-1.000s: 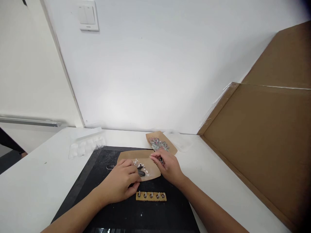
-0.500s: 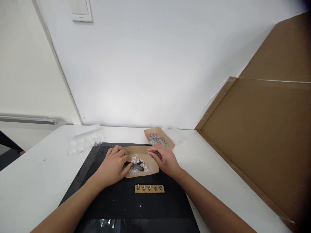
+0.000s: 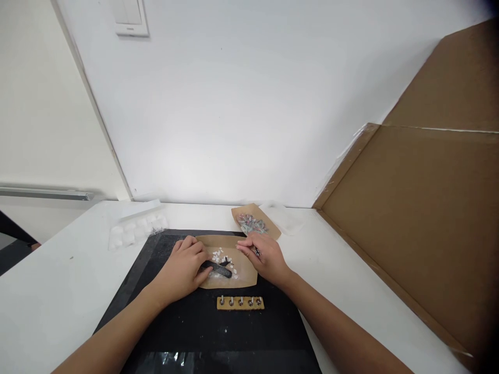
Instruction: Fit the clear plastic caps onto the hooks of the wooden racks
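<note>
Since the frame a second ago, the left hand (image 3: 183, 267) has drawn back leftward across the near tray (image 3: 247, 278), baring more of the black file (image 3: 220, 269). One white worktop (image 3: 50, 291) carries everything; on it, beneath both hands, lies one black mat (image 3: 183, 327), perhaps to spare the surface. The left hand is half curled, fingers over the tray's left side and thumb against the file, probably steadying the tray; whether it truly grips the file I cannot tell. The right hand (image 3: 268, 257) has its thumb and fingertips pinched together above the tray's right end.

Two brown paper trays are out: the near one between the hands, its rim likely keeping bits from scattering, and the far tray (image 3: 262, 212) just beyond the right hand, holding coloured pieces (image 3: 251, 223) too jumbled to count. One clear plastic tray (image 3: 134, 231) sits beyond the left hand, to its left. Nearer the body than the fingertips, one yellow strip (image 3: 236, 306) bears five pale pegs in a row, apparently spaced for reaching singly. One dark item (image 3: 257, 252) is tucked in the right hand's curled fingers. White chips (image 3: 218, 253) between the hands overlap, defying a sure count.
</note>
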Demonstrator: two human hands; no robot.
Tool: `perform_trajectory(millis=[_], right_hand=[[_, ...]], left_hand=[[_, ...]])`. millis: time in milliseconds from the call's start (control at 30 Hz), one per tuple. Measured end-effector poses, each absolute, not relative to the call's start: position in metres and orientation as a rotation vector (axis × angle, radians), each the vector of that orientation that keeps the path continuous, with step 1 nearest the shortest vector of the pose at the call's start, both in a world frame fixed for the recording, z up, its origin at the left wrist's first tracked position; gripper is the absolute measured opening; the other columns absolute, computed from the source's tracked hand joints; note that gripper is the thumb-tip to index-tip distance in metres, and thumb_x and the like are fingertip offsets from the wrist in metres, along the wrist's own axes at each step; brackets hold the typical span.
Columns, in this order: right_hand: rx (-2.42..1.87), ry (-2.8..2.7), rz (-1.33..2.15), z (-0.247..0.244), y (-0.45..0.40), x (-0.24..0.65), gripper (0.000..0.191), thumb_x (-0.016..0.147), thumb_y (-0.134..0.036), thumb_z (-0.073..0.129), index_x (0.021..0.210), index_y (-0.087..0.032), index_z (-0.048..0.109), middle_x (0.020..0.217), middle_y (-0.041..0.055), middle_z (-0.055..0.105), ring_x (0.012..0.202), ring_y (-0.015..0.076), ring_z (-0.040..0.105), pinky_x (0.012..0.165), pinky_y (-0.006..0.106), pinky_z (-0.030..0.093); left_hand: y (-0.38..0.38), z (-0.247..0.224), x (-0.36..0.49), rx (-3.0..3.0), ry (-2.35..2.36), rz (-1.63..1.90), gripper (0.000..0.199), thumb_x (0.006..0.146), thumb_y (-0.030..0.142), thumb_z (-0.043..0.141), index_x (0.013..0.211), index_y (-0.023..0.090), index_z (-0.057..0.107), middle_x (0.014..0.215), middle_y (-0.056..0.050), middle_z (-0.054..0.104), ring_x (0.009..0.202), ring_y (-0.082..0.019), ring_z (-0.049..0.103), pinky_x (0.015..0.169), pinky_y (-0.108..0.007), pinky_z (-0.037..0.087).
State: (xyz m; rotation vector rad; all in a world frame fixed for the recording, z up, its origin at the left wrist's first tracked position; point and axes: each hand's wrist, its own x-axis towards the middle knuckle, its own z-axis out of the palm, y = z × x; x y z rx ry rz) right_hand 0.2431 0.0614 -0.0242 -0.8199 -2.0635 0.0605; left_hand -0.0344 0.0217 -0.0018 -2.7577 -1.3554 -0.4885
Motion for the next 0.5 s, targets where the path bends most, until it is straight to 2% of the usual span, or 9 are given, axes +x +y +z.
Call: perform_trajectory(millis=[100, 233, 400, 500], right_hand=[[-0.812, -2.062, 0.019, -0.0240, 0.0624, 0.2433, 0.013, 0.105, -0.031, 0.062, 0.095, -0.023, 0.066, 0.084, 0.0017, 0.075, 0.078, 0.0190, 0.070, 0.080, 0.036, 0.048], [-0.826, -2.077, 0.041, -0.0242, 0.0621, 0.2431, 0.014, 0.105, -0.031, 0.062, 0.094, -0.023, 0.064, 0.084, 0.0013, 0.074, 0.077, 0.0184, 0.069, 0.079, 0.036, 0.046], [-0.831, -2.082, 0.043, -0.0248, 0.0621, 0.2427, 0.015, 0.105, -0.031, 0.063, 0.093, -0.022, 0.064, 0.083, 0.0014, 0.074, 0.077, 0.0186, 0.069, 0.079, 0.036, 0.047], [-0.832, -2.072, 0.041, -0.0246, 0.0627, 0.2427, 0.013, 0.105, -0.030, 0.063, 0.094, -0.023, 0.065, 0.083, 0.0014, 0.075, 0.077, 0.0188, 0.070, 0.078, 0.036, 0.047]], left_hand=[[0.0242, -0.0033, -0.0351, -2.780, -1.330, -0.557, 0.011, 0.098, 0.031, 0.068, 0.099, 0.020, 0.069, 0.098, -0.007, 0.065, 0.098, -0.027, 0.050, 0.087, -0.043, 0.045], [0.0264, -0.0039, -0.0345, -2.792, -1.304, -0.613, 0.013, 0.103, 0.026, 0.059, 0.095, 0.020, 0.067, 0.099, -0.006, 0.063, 0.097, -0.025, 0.053, 0.086, -0.039, 0.047], [0.0226, -0.0003, -0.0325, -2.747, -1.360, -0.743, 0.023, 0.111, 0.028, 0.042, 0.113, 0.020, 0.063, 0.108, -0.006, 0.060, 0.094, -0.021, 0.061, 0.083, -0.034, 0.052], [0.0207, 0.0028, -0.0318, -2.706, -1.452, -0.974, 0.023, 0.111, 0.029, 0.039, 0.122, 0.023, 0.059, 0.110, -0.005, 0.063, 0.094, -0.019, 0.066, 0.081, -0.032, 0.053]])
